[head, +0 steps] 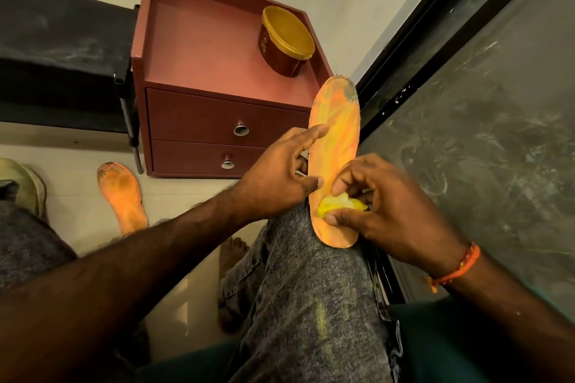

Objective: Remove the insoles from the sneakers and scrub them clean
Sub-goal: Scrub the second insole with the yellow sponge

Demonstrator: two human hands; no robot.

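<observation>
An orange-yellow insole (337,134) lies lengthwise on my right knee, its grey worn toe pointing away from me. My left hand (280,177) steadies it from the left, index finger and thumb touching its edge. My right hand (382,205) pinches a small yellow scrubbing wad (340,205) and presses it on the heel end of the insole. A second orange insole (123,196), dirty at the toe, lies on the floor to the left. Part of a pale sneaker (21,183) shows at the far left edge.
A maroon two-drawer cabinet (202,121) stands ahead with an open yellow-rimmed tub (286,40) on its top. A dark bench (62,56) is on the left. A dark glass panel in a black frame (482,118) runs along the right. My bare foot (231,253) rests on the floor.
</observation>
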